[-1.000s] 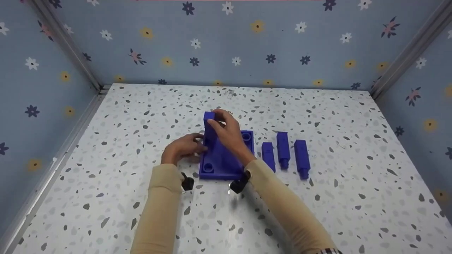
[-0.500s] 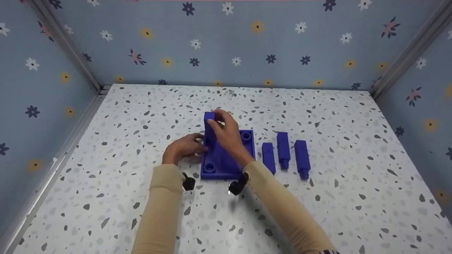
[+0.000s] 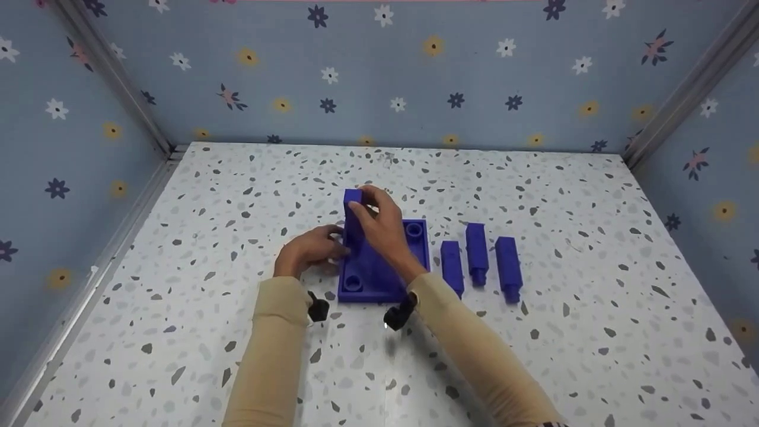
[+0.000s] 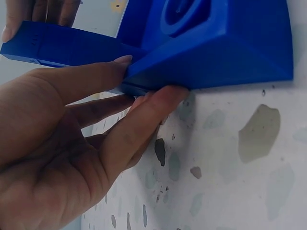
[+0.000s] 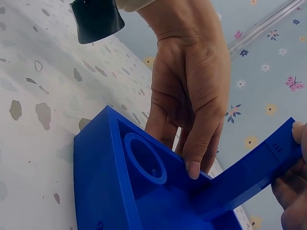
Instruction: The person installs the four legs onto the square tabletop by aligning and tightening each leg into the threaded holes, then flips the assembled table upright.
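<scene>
In the head view a blue rectangular base [image 3: 370, 295] with a raised rim and round corner sockets lies on the table. A blue square post [image 3: 353, 212] stands upright at its far left corner. My right hand [image 3: 384, 228] pinches this post near the top between thumb and fingers. At the base's left edge, my left hand [image 3: 311, 246] grips the rim: in the left wrist view its thumb is on the rim of the base [image 4: 206, 62] and its fingers lie against the outer side. The post's lower end is hidden inside the rim.
Three more blue posts lie to the right of the base: a near one [image 3: 451, 267], a middle one [image 3: 476, 252] and a far-right one [image 3: 508, 267]. Round pegs show on two of them. Flowered panels [image 3: 415, 77] enclose the speckled table [image 3: 593, 237].
Almost nothing differs. The base has shifted very slightly to the right with both hands, which keep their hold on the base and the post.
</scene>
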Available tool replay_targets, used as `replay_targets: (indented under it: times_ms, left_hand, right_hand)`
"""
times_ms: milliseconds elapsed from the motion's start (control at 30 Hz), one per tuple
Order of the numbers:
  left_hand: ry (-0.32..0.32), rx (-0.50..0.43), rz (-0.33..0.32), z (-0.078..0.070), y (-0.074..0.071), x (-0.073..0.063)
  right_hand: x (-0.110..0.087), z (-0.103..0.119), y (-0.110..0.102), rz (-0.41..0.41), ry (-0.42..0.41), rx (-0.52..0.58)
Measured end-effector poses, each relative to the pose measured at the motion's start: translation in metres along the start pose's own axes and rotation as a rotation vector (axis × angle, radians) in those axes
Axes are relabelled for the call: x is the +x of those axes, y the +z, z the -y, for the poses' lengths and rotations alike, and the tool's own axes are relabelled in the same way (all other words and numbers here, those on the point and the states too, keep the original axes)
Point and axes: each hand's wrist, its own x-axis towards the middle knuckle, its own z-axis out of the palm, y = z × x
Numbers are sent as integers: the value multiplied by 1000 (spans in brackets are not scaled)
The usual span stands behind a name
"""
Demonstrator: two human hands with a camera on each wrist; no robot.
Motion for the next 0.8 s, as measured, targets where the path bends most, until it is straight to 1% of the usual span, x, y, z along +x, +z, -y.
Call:
replay_targets:
  times_ms: [267,500,633,733,800]
  left_hand:
    - [14,1,1,-1,0,-2]
    - [20,7,5,2,0,0]
    - [30,-1,6,3,0,-1]
    - [43,24,-1,2,0,-2]
    - [50,56,-8,1,0,-3]
  right_hand:
    - [-1,1,0,5,29,9]
    - [1,-1,-1,18,66,11]
    - [5,-17,0,18,85,10]
    - [9,-29,-1,26,98,0]
    - [9,-30,-3,38,103,-12]
